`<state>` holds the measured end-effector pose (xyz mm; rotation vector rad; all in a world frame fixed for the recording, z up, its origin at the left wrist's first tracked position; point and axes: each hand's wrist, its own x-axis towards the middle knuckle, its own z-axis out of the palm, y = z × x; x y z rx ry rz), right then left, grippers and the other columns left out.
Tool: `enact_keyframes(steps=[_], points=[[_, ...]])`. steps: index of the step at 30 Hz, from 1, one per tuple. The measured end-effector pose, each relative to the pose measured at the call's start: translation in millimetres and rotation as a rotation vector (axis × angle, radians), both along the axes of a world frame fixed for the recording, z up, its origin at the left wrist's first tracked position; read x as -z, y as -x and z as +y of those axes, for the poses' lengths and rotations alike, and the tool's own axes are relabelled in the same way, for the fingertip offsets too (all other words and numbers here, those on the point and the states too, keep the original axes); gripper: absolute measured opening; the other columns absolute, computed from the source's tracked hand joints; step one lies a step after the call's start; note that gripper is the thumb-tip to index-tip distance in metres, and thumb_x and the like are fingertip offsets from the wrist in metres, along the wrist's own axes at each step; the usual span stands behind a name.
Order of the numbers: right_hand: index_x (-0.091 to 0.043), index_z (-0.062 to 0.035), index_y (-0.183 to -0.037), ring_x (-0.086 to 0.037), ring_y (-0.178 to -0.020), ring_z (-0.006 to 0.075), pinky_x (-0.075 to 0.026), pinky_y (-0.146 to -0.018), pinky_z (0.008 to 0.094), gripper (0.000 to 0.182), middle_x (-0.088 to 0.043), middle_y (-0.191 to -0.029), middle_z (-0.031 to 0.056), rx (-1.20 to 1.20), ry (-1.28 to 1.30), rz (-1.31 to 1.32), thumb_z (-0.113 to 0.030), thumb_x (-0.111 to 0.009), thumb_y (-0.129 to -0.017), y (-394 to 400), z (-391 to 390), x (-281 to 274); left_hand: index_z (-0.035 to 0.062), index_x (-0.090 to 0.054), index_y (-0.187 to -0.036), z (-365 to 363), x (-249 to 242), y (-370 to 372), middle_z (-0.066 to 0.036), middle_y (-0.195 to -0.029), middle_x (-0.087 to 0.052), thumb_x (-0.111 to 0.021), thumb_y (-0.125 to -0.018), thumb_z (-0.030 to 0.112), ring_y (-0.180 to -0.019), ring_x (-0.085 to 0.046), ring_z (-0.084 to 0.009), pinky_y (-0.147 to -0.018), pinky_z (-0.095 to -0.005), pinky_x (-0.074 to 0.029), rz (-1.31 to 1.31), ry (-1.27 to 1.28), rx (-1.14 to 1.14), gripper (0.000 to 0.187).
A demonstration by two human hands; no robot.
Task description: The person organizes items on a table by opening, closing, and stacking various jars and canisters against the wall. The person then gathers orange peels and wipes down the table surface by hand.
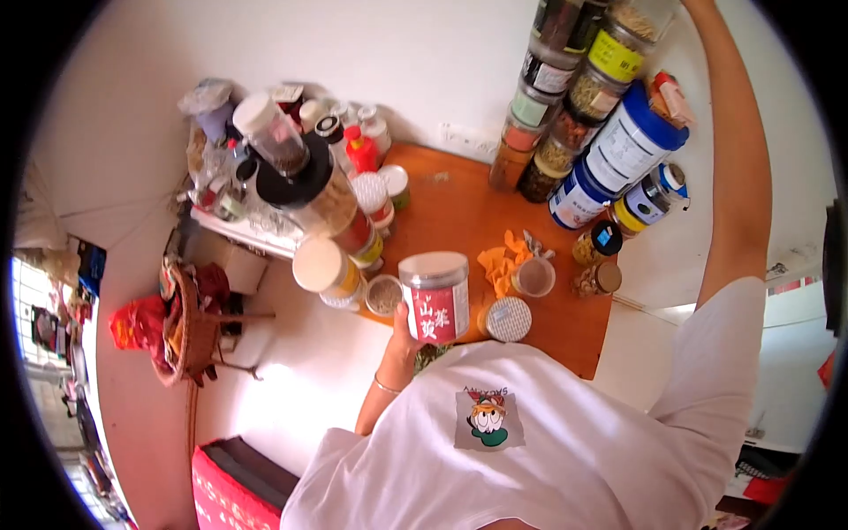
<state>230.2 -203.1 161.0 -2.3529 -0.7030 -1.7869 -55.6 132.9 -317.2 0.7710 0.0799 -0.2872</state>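
Observation:
My left hand (403, 339) is wrapped round a clear jar with a red label (435, 309), held upright in front of my chest. My right arm reaches up along the right side to the top edge, and its hand is out of view. Close to the arm rise tall stacks of jars, among them a jar with a yellow-green label (616, 55). Beside the held jar are an open container (533, 277), an orange cloth (501, 263) and a jar with a patterned lid (508, 319).
More jars stand at the left of the orange-brown table (442, 190), including a tall one with a black lid (294, 170). Blue-and-white tubs (625, 146) stand at the right. A wicker chair (184, 325) and a red box (234, 486) are at the lower left.

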Motion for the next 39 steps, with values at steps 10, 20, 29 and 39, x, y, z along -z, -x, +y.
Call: enact_keyframes(steps=[10, 20, 29, 39], points=[[-0.043, -0.0105, -0.143, -0.03, -0.141, 0.0363, -0.032, -0.113, 0.0445, 0.083, -0.03, -0.151, 0.0195, -0.492, 0.561, 1.29, -0.027, -0.082, -0.072, 217, 57, 270, 0.0006, -0.034, -0.144, -11, -16, -6, -0.022, -0.135, -0.052, -0.061, -0.077, 0.069, -0.121, -0.056, -0.0354, -0.1, -0.0481, -0.049, -0.127, 0.108, 0.183, 0.099], [-0.043, -0.0118, -0.143, -0.046, -0.129, 0.0342, -0.041, -0.106, 0.0422, 0.086, -0.04, -0.145, 0.0164, -0.018, 0.06, 1.693, -0.026, -0.084, -0.068, 280, 70, 394, -0.0011, -0.036, -0.143, 3, -5, 21, -0.028, -0.131, -0.053, -0.054, -0.076, 0.08, -0.115, -0.059, -0.0371, -0.096, -0.0471, -0.049, 0.018, 0.185, 0.252, 0.106], [-0.045, -0.0133, -0.141, -0.056, -0.114, 0.0348, -0.049, -0.091, 0.0423, 0.088, -0.054, -0.123, 0.0156, 0.083, -0.368, 1.262, -0.035, -0.086, -0.066, 262, 77, 358, -0.0049, -0.035, -0.142, 71, -14, 30, -0.03, -0.123, -0.056, -0.055, -0.075, 0.079, -0.108, -0.062, -0.0376, -0.094, -0.0465, -0.051, -0.116, 0.483, 0.462, 0.109], [-0.046, -0.0194, -0.141, -0.054, -0.116, 0.035, -0.047, -0.096, 0.0429, 0.088, -0.045, -0.13, 0.0142, -0.109, -0.25, 1.237, -0.034, -0.085, -0.064, 144, 113, 352, -0.0074, -0.037, -0.139, 97, -31, 26, -0.028, -0.125, -0.057, -0.068, -0.074, 0.063, -0.111, -0.062, -0.0367, -0.095, -0.0446, -0.052, 0.012, 0.115, 0.465, 0.101]])
